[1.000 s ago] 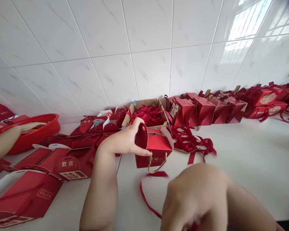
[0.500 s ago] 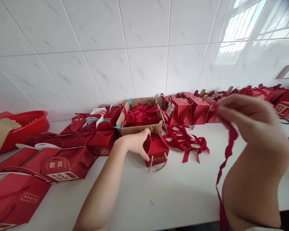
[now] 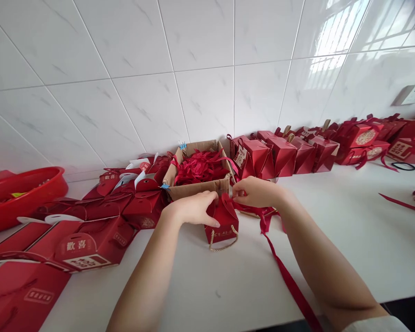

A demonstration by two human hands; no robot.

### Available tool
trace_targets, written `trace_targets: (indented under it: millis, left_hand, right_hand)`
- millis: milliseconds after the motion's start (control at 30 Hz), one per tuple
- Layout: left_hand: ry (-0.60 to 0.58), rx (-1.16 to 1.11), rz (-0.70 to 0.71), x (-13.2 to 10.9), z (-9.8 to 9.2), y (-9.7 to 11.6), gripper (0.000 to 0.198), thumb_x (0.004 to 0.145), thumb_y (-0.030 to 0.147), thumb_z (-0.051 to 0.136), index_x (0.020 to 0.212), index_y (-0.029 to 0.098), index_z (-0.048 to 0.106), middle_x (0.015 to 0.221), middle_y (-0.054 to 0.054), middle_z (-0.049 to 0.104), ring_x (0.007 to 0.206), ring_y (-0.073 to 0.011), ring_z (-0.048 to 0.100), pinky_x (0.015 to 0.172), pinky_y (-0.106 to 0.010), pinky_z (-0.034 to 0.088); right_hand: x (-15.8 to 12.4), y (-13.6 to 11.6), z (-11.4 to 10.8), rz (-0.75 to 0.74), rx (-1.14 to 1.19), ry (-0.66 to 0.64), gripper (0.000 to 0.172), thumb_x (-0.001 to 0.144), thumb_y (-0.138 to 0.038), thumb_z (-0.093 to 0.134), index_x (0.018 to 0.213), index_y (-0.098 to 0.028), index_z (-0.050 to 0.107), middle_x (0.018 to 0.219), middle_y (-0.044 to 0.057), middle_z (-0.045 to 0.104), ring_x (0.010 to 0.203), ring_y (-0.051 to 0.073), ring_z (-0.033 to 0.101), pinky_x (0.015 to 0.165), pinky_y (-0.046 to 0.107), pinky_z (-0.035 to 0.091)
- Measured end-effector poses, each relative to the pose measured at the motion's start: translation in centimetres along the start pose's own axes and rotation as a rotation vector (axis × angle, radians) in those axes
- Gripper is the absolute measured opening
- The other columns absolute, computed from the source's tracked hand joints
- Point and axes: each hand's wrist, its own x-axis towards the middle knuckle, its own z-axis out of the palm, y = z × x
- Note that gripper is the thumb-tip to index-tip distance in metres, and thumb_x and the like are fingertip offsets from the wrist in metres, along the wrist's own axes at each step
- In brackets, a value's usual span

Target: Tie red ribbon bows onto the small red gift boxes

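A small red gift box [image 3: 224, 228] with a twisted cord handle [image 3: 224, 249] sits on the white table in front of a cardboard box. My left hand [image 3: 200, 207] is closed on its left side, thumb on the front and fingers at the back. At the box's upper right, my right hand [image 3: 254, 191] is closed in a pinch. A long red ribbon [image 3: 287, 272] trails from under it towards the table's front edge. The fingertips partly hide where the ribbon meets the hand. Loose ribbons lie beneath the right wrist.
An open cardboard box [image 3: 197, 186] full of red ribbons stands against the tiled wall. Red gift boxes [image 3: 90, 240] and a red basin [image 3: 51, 184] are at left. More red boxes [image 3: 283, 154] line the wall at right, with a black ring [image 3: 403, 166] near them.
My right hand has come down and left from its raised place to the gift box, bringing the ribbon. My left hand still holds the box. The view has shifted slightly.
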Motion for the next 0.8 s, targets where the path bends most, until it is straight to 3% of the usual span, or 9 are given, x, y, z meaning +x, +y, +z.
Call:
trace_targets:
  millis: [267, 400, 600, 800]
  left_hand:
    - [0.007, 0.021, 0.035, 0.0, 0.2, 0.0, 0.06, 0.065, 0.06, 0.062, 0.111, 0.023, 0.053, 0.122, -0.008, 0.055, 0.103, -0.0269, 0.056, 0.074, -0.03, 0.044]
    - [0.026, -0.018, 0.045, -0.1, 0.2, 0.3, 0.055, 0.074, 0.066, 0.048, 0.108, 0.022, 0.054, 0.114, -0.007, 0.06, 0.094, -0.0242, 0.059, 0.07, -0.03, 0.043]
    - [0.089, -0.026, 0.105, 0.3, 0.5, 0.4, 0.033, 0.086, 0.045, 0.038, 0.099, 0.021, 0.056, 0.108, -0.006, 0.061, 0.092, -0.0215, 0.059, 0.078, -0.032, 0.045]
    - [0.124, -0.043, 0.126, 0.7, 0.7, 0.5, 0.031, 0.086, 0.042, 0.039, 0.097, 0.02, 0.058, 0.109, -0.007, 0.06, 0.094, -0.0221, 0.059, 0.081, -0.033, 0.046]
  right_hand:
    - [-0.2, -0.3, 0.2, -0.024, 0.105, -0.02, 0.016, 0.084, -0.026, 0.047, 0.076, -0.019, 0.059, 0.072, 0.001, 0.061, 0.055, 0.01, 0.048, 0.047, 0.022, 0.03]
    - [0.0, -0.7, 0.5, -0.019, 0.105, -0.02, 0.018, 0.086, -0.027, 0.045, 0.078, -0.019, 0.059, 0.072, 0.002, 0.061, 0.056, 0.01, 0.05, 0.046, 0.022, 0.028]
    - [0.2, -1.1, 0.7, -0.015, 0.025, -0.017, 0.018, 0.084, -0.025, 0.046, 0.068, -0.018, 0.053, 0.067, 0.001, 0.061, 0.053, 0.009, 0.047, 0.045, 0.022, 0.026]
    - [-0.2, -1.2, 0.4, -0.055, 0.035, 0.024, 0.03, 0.087, -0.035, 0.045, 0.064, -0.02, 0.057, 0.061, 0.001, 0.061, 0.049, 0.008, 0.05, 0.043, 0.022, 0.031]
